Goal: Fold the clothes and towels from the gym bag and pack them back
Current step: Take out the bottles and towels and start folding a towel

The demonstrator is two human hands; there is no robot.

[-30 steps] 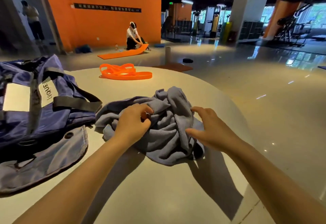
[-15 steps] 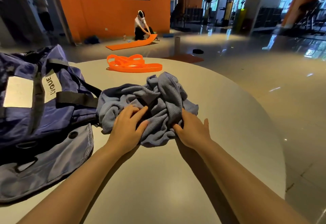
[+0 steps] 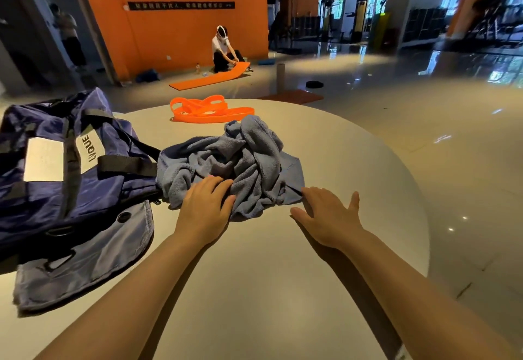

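Observation:
A crumpled grey-blue towel [image 3: 243, 161] lies in a heap on the round white table [image 3: 283, 289]. My left hand [image 3: 205, 208] rests on the towel's near left part with its fingers laid flat on the cloth. My right hand [image 3: 328, 214] lies flat on the table with fingers spread, its fingertips touching the towel's near right corner. A navy gym bag [image 3: 56, 167] with black straps and a white label sits on the table to the left, touching the towel, with its grey flap [image 3: 85, 257] spread toward me.
Orange resistance bands [image 3: 209, 110] lie at the table's far edge. The table's rim curves round on the right above a glossy floor. Farther off, a person kneels on an orange mat [image 3: 209, 78] by an orange wall.
My right hand let go of the towel's edge and slid right, now flat on the table. My left hand stayed on the towel. The heap has spread a little to the right.

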